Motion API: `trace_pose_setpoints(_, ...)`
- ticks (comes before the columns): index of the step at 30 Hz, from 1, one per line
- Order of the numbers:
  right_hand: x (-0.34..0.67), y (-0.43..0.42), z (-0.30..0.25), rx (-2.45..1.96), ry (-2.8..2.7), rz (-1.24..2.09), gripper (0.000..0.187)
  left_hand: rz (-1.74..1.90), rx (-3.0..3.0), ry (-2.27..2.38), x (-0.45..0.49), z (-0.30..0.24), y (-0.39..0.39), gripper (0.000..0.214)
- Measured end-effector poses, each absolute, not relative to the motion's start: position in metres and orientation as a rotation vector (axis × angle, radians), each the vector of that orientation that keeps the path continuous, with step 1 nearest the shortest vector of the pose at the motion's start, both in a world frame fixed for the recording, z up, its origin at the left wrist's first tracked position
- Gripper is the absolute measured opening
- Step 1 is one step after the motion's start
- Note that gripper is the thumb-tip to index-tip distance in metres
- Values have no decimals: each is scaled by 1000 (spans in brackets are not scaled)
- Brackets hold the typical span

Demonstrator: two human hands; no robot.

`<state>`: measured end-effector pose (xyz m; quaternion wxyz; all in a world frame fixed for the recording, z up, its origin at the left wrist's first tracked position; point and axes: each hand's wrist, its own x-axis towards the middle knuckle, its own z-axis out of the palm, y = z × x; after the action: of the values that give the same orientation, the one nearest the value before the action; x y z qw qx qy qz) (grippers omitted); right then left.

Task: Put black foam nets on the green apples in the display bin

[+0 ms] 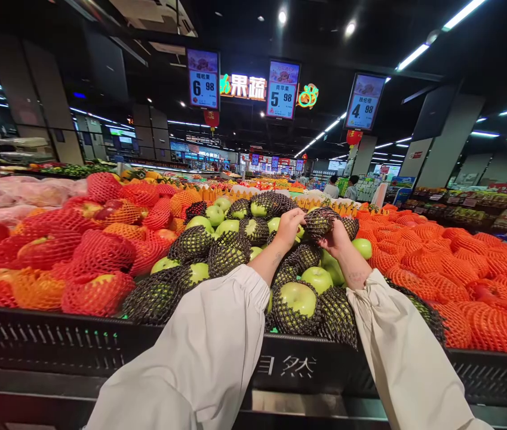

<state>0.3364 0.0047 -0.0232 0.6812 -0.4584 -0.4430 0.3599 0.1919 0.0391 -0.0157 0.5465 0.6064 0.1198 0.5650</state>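
Observation:
A green apple in a black foam net [319, 223] is held up over the apple pile. My right hand [336, 237] grips it from the right, fingers curled round its underside. From the left, my left hand [289, 229] pinches at the edge of the same net, with the fingertips partly hidden. Beneath both hands lie several green apples, some bare, like the bare apple [316, 279], and others wrapped, like the netted apple [297, 301] near the front edge.
A black crate [47, 343] runs along the front. Fruit in red and yellow nets [101, 251] is heaped on the left, fruit in orange nets [441, 257] on the right. Price signs, including the middle sign [283, 89], hang overhead. People [331, 188] stand far back.

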Motion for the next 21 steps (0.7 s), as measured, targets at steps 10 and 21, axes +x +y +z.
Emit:
trace_pose_setpoints(10, 340, 4, -23, -912, -935, 850, 30, 1444, 1440, 331, 196, -15, 35, 28)
trace_pose_setpoints(21, 349, 11, -28, -938, -1141, 792, 33, 1407, 1225, 382, 196, -17, 39, 16)
